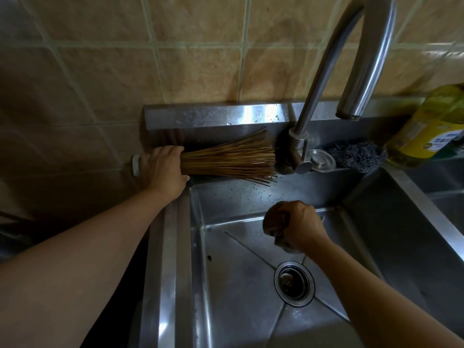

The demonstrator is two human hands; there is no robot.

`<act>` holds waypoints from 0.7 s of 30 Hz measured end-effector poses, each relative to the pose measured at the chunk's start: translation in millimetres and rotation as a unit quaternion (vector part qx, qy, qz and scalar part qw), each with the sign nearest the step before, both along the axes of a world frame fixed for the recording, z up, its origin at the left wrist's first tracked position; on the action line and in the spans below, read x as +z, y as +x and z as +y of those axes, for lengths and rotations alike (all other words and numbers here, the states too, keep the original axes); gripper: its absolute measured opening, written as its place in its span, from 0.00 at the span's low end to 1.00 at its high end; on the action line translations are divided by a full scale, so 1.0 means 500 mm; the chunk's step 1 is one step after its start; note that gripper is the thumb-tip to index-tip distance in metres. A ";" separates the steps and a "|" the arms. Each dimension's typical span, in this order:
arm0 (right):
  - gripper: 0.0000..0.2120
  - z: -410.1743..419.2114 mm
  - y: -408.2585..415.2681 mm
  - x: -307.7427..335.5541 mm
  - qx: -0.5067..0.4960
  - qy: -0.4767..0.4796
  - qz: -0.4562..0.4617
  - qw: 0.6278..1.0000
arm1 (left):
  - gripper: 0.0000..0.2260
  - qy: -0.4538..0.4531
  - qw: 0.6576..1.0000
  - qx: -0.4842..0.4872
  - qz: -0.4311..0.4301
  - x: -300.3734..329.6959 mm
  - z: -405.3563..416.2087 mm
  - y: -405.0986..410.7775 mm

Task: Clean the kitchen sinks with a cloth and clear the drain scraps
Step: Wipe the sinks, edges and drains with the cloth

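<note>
Nearest, the sink [238, 310] basin runs off the bottom edge, its drain [294, 283] dark inside; what sits in the strainer is too dim to make out. A small dark scrap [209, 258] lies on the basin floor left of the drain. Above the drain the right hand [302, 226] is curled tight around a bunched brownish cloth [277, 223] (mostly hidden by the fingers), held over the basin near its back wall. Farther back, the left hand [165, 170] grips the bound end of a bamboo brush [231, 158] lying on the ledge, bristles fanned toward the tap [298, 151]; the handle is covered by the hand. Right of the tap sit a steel scourer [357, 155] and a yellow bottle [426, 126], cut by the frame edge. A second basin [447, 187] is barely visible.
</note>
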State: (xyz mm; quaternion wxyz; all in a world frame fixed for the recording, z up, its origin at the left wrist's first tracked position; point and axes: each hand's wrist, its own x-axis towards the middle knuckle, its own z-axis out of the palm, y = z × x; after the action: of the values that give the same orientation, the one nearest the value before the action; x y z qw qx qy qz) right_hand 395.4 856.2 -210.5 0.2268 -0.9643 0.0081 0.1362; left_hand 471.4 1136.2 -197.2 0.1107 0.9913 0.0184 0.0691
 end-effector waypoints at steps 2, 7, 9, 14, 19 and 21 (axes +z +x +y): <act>0.20 0.002 -0.001 -0.001 -0.007 0.001 0.001 1.000 | 0.32 0.000 1.000 -0.003 -0.007 0.005 0.001 -0.003; 0.21 0.007 -0.020 0.020 -0.015 0.000 -0.002 1.000 | 0.33 0.001 1.000 -0.006 -0.008 0.039 -0.008 -0.041; 0.23 0.004 -0.036 0.042 -0.017 0.006 0.005 1.000 | 0.33 0.002 1.000 -0.013 -0.007 0.057 -0.015 -0.067; 0.22 -0.029 -0.075 0.124 -0.026 0.002 -0.003 1.000 | 0.32 -0.018 0.998 -0.050 0.015 0.112 -0.056 -0.115; 0.22 -0.075 -0.088 0.175 -0.050 -0.006 -0.025 0.998 | 0.30 -0.029 0.996 -0.083 0.035 0.149 -0.131 -0.142; 0.22 -0.100 -0.088 0.187 -0.049 -0.013 -0.035 0.998 | 0.29 -0.047 0.993 -0.094 0.049 0.161 -0.175 -0.149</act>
State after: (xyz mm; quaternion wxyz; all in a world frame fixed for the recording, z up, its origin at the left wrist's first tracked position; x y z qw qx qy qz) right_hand 351.5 806.0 -117.1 0.2210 -0.9698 0.0494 0.0910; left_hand 396.9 1048.6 -116.6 0.1619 0.9845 -0.0663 0.0090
